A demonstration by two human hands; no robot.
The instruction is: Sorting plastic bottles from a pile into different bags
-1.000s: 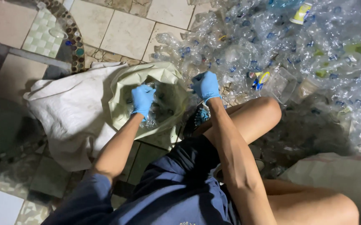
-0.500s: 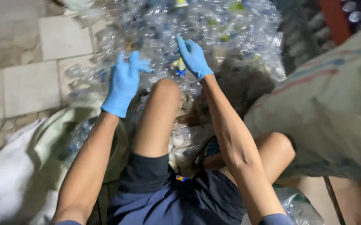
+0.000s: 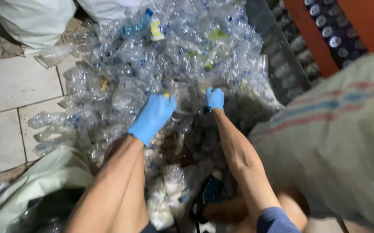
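Observation:
A big heap of crushed clear plastic bottles [image 3: 152, 56] covers the floor in front of me. Both my hands wear blue gloves. My left hand [image 3: 152, 116] reaches into the near edge of the heap with its fingers curled around a clear bottle with a yellow cap [image 3: 169, 98]. My right hand [image 3: 215, 98] is a little further right, closed on a clear crumpled bottle [image 3: 193, 97] that lies between the two hands. My bare knees and forearms fill the lower middle of the view.
A large woven sack [image 3: 338, 146] with red and blue stripes bulges at the right. An open pale green sack [image 3: 36, 185] lies at lower left, a white sack [image 3: 31, 19] at upper left. Pale floor tiles [image 3: 18, 82] are at left, an orange frame [image 3: 320, 47] with stacked bottles at upper right.
My hands left the open sack at the left and went forward into the bottle heap. The view swung right, and both hands closed on bottles.

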